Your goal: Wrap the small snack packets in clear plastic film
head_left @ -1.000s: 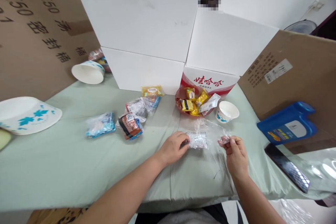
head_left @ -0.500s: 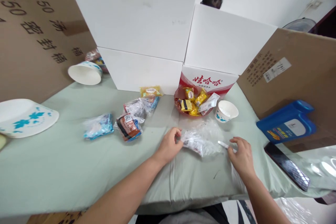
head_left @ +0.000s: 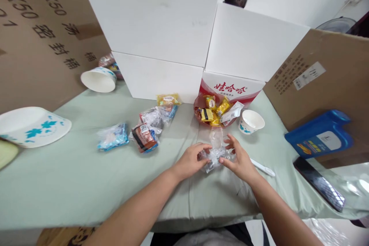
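Observation:
A crumpled clear plastic bag (head_left: 213,160) lies on the cloth in front of me; printing or dark contents show through in patches. My left hand (head_left: 190,162) curls its fingers and thumb around the bag's left side. From the right, my right hand (head_left: 238,162) presses its thumb on the bag, with its fingers bent over the far side. To the right of that hand rests a slim white plastic tool (head_left: 263,167), its far end hidden by the hand. Just beyond the bag stands a reddish bowl (head_left: 198,118) filled with yellow snack packets (head_left: 223,106).
A white paper bowl (head_left: 251,122) is right of the reddish one. Several wrapped packets (head_left: 145,138) lie to the left. Blue bottle (head_left: 319,134) and phone (head_left: 318,182) are at right. White boxes (head_left: 167,80) wall the back; a person's head shows above.
My right hand has let go of the white tool and moved left onto the plastic bag. The left hand has shifted slightly right and now grips the bag, which is more bunched up.

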A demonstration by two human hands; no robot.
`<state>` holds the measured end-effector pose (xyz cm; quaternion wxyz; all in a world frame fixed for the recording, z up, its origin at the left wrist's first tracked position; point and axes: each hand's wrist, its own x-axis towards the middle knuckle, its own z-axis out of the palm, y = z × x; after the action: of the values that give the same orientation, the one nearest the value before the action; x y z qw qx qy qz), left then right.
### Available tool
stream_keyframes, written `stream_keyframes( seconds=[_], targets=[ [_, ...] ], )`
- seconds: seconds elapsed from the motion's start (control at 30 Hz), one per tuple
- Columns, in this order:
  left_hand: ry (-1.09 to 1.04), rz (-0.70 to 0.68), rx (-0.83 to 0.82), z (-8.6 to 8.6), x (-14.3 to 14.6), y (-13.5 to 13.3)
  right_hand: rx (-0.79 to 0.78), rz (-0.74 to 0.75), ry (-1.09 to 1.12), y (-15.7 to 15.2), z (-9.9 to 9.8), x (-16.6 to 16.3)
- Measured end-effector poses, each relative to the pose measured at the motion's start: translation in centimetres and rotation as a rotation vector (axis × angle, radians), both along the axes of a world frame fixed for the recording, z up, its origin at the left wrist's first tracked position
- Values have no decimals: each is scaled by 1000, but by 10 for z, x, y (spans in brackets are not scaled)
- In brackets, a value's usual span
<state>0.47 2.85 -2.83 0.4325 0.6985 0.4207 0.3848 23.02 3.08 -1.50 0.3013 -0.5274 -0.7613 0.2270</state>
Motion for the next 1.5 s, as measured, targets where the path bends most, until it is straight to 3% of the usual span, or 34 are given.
stream_keyframes(
  seconds=[0.1, 0.23, 0.5, 0.57, 0.67, 0.7, 0.77, 0.87, 0.93, 1.07, 1.17, 1.3, 1.43, 1.5],
  targets=[
    [-51, 66, -19, 0, -1, 1, -64, -155, 81, 12, -4, 7],
    [-149, 330, -117, -3, -6, 7, -28, -413, 138, 15, -5, 33],
    [-284, 602, -145, -9, -15, 20, -60, -558, -82, 6, -17, 85],
    [-294, 699, -102, -9, -20, 22, 17, -584, -138, 5, -13, 91],
    [-319, 796, 82, -3, -25, 18, 343, -609, -194, -3, 3, 90],
    [-315, 755, 143, -1, -25, 14, 467, -601, -193, -8, 10, 87],
    [-258, 506, 206, 5, -21, 6, 608, -514, -175, -17, 22, 78],
    [-86, 13, 228, 11, -13, -4, 466, -227, -204, -23, 27, 60],
    [27, -162, 283, 11, -9, -6, 341, -107, -285, -19, 22, 50],
    [88, -159, 450, 8, -6, -5, 303, -27, -418, -16, 14, 40],
    [104, -113, 500, 5, -6, -5, 241, 224, -450, -32, 24, 33],
    [324, -180, 448, 0, -1, -11, 82, 522, -459, -62, 41, 25],
    [330, -282, 348, 2, 1, -14, -114, 577, -463, -72, 47, 27],
    [236, -347, 282, 6, -2, -14, -126, 497, -455, -69, 47, 30]
  ],
)
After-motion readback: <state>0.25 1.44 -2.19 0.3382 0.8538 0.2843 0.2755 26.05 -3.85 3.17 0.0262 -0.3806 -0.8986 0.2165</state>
